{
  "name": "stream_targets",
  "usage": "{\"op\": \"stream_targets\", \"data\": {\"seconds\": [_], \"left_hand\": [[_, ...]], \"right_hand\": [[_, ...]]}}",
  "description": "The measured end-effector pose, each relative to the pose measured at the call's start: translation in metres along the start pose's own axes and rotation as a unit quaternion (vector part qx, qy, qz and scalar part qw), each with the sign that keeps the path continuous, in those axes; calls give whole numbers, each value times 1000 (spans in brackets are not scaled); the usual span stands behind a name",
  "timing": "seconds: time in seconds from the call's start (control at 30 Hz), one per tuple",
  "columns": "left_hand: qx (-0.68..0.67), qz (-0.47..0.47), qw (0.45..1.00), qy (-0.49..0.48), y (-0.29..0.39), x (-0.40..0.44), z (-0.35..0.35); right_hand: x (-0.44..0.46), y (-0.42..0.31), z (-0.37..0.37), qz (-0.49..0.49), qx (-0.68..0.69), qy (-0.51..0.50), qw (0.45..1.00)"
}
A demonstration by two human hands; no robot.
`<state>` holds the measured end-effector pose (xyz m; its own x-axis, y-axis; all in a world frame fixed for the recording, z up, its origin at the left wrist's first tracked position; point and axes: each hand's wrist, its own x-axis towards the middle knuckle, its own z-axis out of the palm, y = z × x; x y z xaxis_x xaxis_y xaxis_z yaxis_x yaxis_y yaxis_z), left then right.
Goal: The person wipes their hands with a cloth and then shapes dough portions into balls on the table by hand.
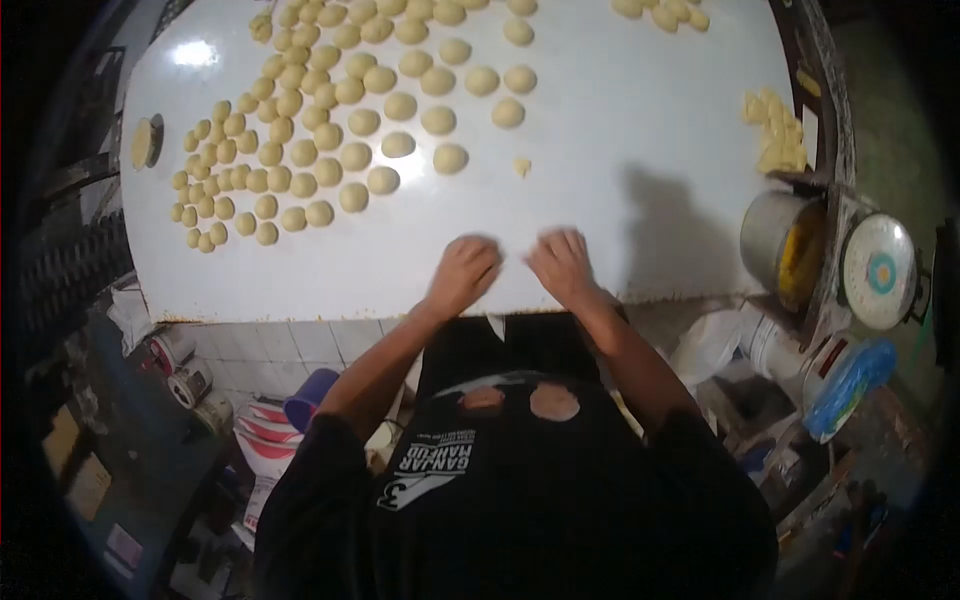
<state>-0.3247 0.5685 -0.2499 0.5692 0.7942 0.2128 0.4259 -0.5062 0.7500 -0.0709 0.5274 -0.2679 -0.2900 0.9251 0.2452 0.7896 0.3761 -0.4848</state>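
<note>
My left hand (466, 270) and my right hand (561, 264) rest low over the white tabletop (330, 272), near its front edge, with a small gap between them. The fingers of both are curled down and slightly blurred. Whatever lies beneath them, if anything, is hidden by the palms. Ahead of the hands sits a small torn scrap of dough (522, 167). Closest to my left hand among the many round dough balls is a plump dough ball (382, 181); the rest spread in loose rows across the left and far side.
Pieces of dough (774, 132) are heaped at the right edge, with more dough pieces (662, 12) at the far right. A round pale object (145, 143) stands at the left edge. Off the right side are a metal pot (775, 240) and a dial scale (881, 270).
</note>
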Motion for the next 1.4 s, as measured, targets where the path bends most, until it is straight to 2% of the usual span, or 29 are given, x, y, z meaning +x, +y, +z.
{"op": "stream_targets", "data": {"seconds": [0.03, 0.07, 0.1, 0.13, 0.17, 0.2, 0.23, 0.3, 0.37, 0.43, 0.47, 0.5, 0.57, 0.63, 0.7, 0.77, 0.83, 0.9, 0.93, 0.97, 1.03, 1.1, 1.13, 1.17, 1.23, 1.3, 1.33, 1.37, 1.4], "left_hand": [[-46, 31, 998, -5, -24, -12, -16], [19, 51, 998, -22, -52, -13, -23], [165, -23, 984, -62, -52, -3, -31], [162, -75, 984, 12, -43, 20, -23], [165, -119, 974, 97, -29, 54, -5], [156, -180, 960, 148, 1, 67, 8], [116, -153, 976, 105, 1, 48, 28], [89, -74, 991, 65, 16, 9, 21], [71, -10, 996, 45, -20, -10, -11], [209, -117, 971, 9, -33, 11, -22], [206, -106, 966, 112, -32, 41, -11], [158, -191, 955, 162, -9, 63, -3], [131, -168, 968, 129, 10, 47, 15], [101, -121, 980, 118, -6, 8, 6], [99, -5, 995, 33, -37, -22, -24], [206, -96, 972, 66, -36, 6, -37], [183, -216, 948, 143, -23, 34, -20], [132, -172, 974, 63, -9, 9, -3], [97, -94, 988, 72, -3, -14, -9], [92, -100, 988, 70, -6, -36, -19], [145, -32, 989, 14, -34, -54, -46], [101, -95, 989, 40, -42, -28, -38], [27, -92, 994, 52, -39, -14, -19], [-49, -82, 994, 60, -32, -3, -4], [4, -81, 997, -1, 7, -1, -15], [56, -98, 993, 20, 4, -36, -23], [35, -118, 992, 15, 0, -56, -39], [14, -150, 989, 7, 0, -82, -55], [19, -142, 989, 23, -6, -103, -71]], "right_hand": [[-9, 19, -12, -57, 71, -1, 996], [3, 34, -19, -43, 0, -54, 998], [15, 43, -28, -21, -66, -116, 991], [41, 38, -27, -7, -100, -65, 993], [69, 30, -22, 12, -24, 29, 999], [74, 17, -9, 68, -27, 29, 997], [65, 3, -1, 128, -28, 30, 991], [24, 4, -14, -36, -33, -8, 999], [5, 52, -28, -90, 40, -38, 994], [33, 66, -31, -19, -76, -86, 993], [49, 49, -28, 28, -50, -27, 998], [72, 39, -25, 62, -30, 44, 997], [44, 15, -12, 99, -27, 8, 995], [2, 19, -31, 45, 14, 1, 999], [-11, 38, -52, 30, 44, -50, 997], [17, 37, -49, 104, 26, -87, 990], [98, 8, -63, 174, 77, -97, 977], [188, -20, -48, 154, 137, -84, 975], [214, -24, -24, 76, 98, 24, 992], [217, -31, -12, 8, 57, 131, 990], [221, -25, -8, -4, -19, 133, 991], [217, -24, -5, -26, -94, 121, 988], [199, -31, -11, 130, 94, 50, 986], [175, -38, -19, 286, 270, -18, 919], [119, -51, 4, 274, 248, -56, 927], [57, -47, 26, 35, 199, -84, 976], [50, -23, 30, 23, 202, -78, 976], [40, 6, 28, -65, 152, -176, 970], [53, -1, 32, -112, 68, -157, 979]]}}
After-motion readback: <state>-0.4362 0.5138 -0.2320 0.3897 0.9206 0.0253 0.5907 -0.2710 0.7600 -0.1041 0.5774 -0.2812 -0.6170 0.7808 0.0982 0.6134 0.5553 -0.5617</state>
